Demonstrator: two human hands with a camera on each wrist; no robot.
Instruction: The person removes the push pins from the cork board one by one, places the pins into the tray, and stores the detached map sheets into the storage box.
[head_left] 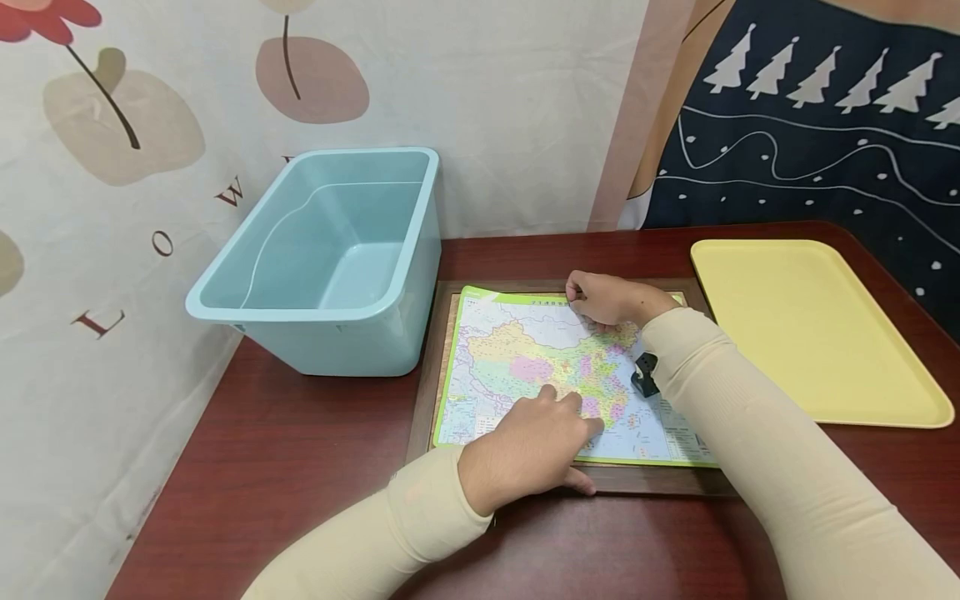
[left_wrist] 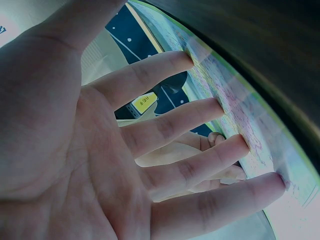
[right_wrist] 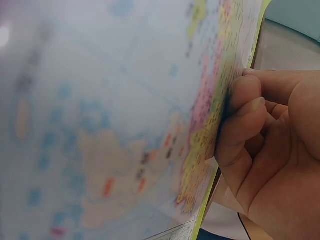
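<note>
- A map (head_left: 540,367) with a green border is laid flat in a dark wooden frame (head_left: 442,333) on a reddish-brown table (head_left: 300,450), between a bin and a tray.
- The left hand (head_left: 528,446) is spread wide on the near part of the map, with straight fingers (left_wrist: 175,117) pressed on the printed surface; nothing is held by it. The thumb is laid on the near rail of the frame.
- In the left wrist view, the four fingertips are seen touching the map, apart from one another.
- The right hand (head_left: 603,297) is placed at the far edge of the map, its fingers curled. In the right wrist view the map's far edge (right_wrist: 225,100) is seen pinched between thumb and bent fingers (right_wrist: 240,125), with the sheet blurred close to the lens.
- A small black device (head_left: 645,375) is worn on the right wrist, above the right side of the map.
- Both forearms are covered by cream sleeves (head_left: 750,450).
- A light blue bin (head_left: 330,267) is stood just left of the frame, against the wall.
- A yellow tray (head_left: 810,325) is laid to the right of the frame, near it.
- A flowered cloth (head_left: 187,100) is hung behind the bin, and a dark cloth with white trees (head_left: 810,117) behind the tray.
</note>
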